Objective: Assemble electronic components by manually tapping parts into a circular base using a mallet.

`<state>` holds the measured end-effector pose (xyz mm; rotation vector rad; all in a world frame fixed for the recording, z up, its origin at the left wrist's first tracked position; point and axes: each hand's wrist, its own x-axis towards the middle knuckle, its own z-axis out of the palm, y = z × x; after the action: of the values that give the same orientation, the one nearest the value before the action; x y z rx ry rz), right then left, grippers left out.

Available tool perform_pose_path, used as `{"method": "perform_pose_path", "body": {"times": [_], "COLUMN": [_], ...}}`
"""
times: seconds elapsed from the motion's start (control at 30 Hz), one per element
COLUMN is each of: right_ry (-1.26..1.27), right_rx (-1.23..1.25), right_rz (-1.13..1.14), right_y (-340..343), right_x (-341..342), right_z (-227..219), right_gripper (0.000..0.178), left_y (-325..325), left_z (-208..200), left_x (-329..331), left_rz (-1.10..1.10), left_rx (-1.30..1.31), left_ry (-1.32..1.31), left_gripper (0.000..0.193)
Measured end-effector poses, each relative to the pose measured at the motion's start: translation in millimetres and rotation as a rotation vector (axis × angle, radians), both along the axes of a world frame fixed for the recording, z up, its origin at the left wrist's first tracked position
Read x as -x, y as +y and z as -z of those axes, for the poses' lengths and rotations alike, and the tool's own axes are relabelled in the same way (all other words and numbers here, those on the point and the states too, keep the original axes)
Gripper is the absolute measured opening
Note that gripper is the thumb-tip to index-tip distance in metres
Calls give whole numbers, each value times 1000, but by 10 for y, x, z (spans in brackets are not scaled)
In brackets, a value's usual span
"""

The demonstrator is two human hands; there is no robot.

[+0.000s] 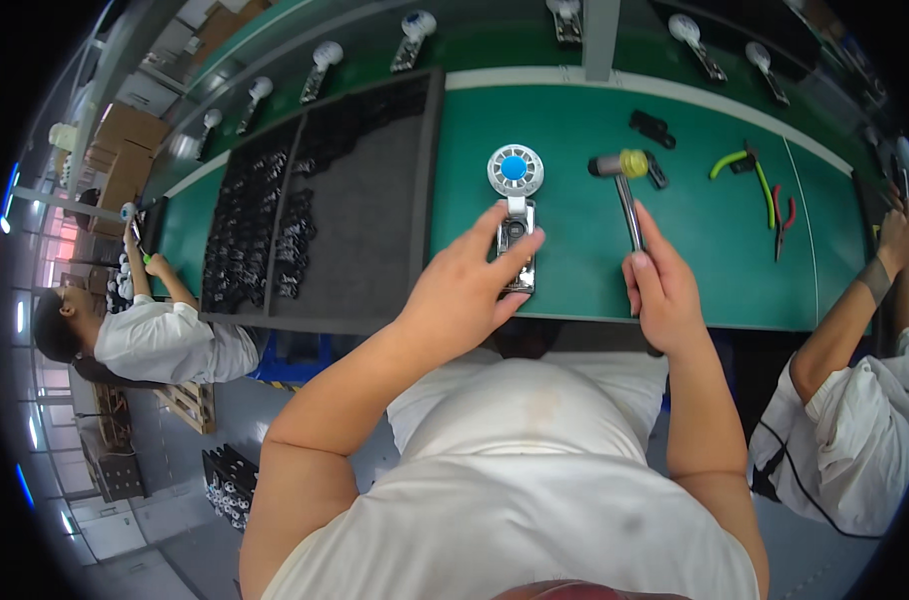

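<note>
A small handheld fan (pixel 516 170) with a white round head and blue centre lies on the green mat, its head pointing away from me. My left hand (pixel 472 275) grips its handle (pixel 516 238) from the left, fingers on both sides; some inner parts show in the handle. To its right, my right hand (pixel 663 285) is wrapped around the metal shaft of a small hammer (pixel 629 205). The hammer's head, dark at one end and yellow at the other, is raised beside the fan, apart from it.
A dark tray (pixel 360 230) with rows of black parts stands on the left. Black pieces (pixel 653 128), green-handled pliers (pixel 760 185) and red-handled pliers (pixel 783 222) lie to the right. More fans (pixel 413 40) line the far side. People (pixel 165 340) work at both sides.
</note>
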<state>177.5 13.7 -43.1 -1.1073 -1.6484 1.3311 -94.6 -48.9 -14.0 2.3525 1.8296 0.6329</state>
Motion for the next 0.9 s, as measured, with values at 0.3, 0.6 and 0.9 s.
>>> {"method": "perform_pose_path", "body": {"times": [0.3,0.6,0.9], "right_ry": [55,44,84], "right_rx": [-3,-132,-152], "right_rz": [-51,-100,-51], "right_y": [-5,57,72], "right_x": [-39,-96,-102], "right_z": [20,108,76], "right_gripper": [60,66,68], "left_y": [1087,2971,3804], "left_z": [-46,-99,34], "left_x": [202,633,1492], "left_rz": [171,4,-585], "left_rx": [-9,42,-133], "left_ry": [313,347,517], "left_gripper": [43,42,72]}}
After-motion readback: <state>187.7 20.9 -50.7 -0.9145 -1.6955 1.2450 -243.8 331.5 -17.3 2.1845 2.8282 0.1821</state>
